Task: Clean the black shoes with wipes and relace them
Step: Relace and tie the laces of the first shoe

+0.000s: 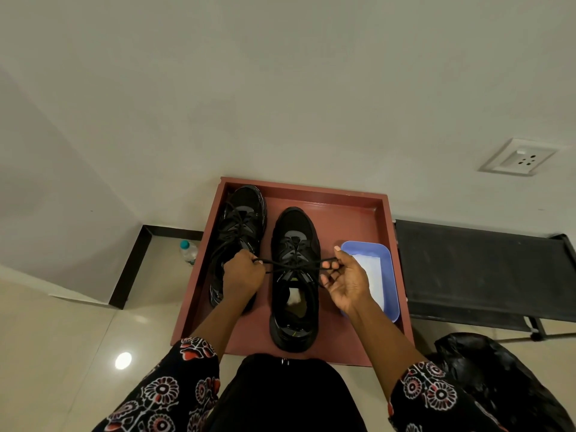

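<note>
Head view: lace tensioning on right black shoe (294,275) in red tray (358,210).
Left hand (241,274) fingers and right hand (344,277) fingers each pinch a shoelace (293,265) end, pulled taut sideways.

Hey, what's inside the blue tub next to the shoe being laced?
The blue tub holds something white, probably wipes, lying on its floor. The right hand, pulling a lace end, covers the tub's near left part, so whatever lies there is hidden.

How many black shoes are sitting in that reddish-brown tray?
2. One black lace-up shoe lies along the reddish-brown wooden tray's left wall; the other sits mid-tray, its lace ends held by the left hand and right hand. No more show.
</note>
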